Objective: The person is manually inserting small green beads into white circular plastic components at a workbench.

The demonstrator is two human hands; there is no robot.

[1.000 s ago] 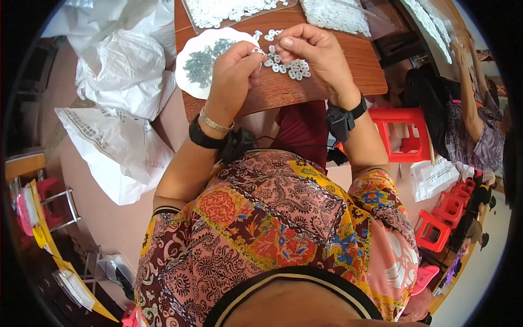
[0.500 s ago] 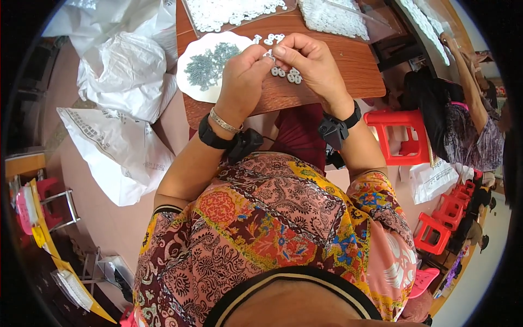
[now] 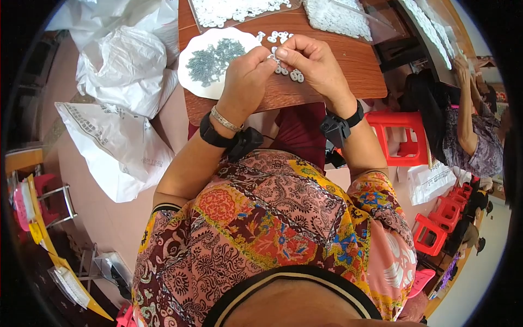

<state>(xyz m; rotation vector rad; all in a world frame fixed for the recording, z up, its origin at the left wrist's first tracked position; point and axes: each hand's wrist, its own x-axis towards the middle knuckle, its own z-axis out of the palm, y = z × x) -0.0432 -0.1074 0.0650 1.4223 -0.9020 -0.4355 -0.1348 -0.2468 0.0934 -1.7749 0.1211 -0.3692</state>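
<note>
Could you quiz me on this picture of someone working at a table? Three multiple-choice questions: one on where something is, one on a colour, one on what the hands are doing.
1. Where is the plate of small dark parts?
A. left of the hands
B. on the red stool
C. on the floor

2. What colour is the stool by the table?
A. blue
B. red
C. green

3. How are the left hand and right hand?
A. apart, flat on the table
B. together, fingertips meeting over white pieces
C. in the lap

Answers: 1 A, the plate lies on the table beside the left hand. 2 B, its frame is bright red. 3 B, both hands' fingertips pinch close together.

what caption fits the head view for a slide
Both hands, left hand and right hand, pinch small white discs over wooden table.
</note>
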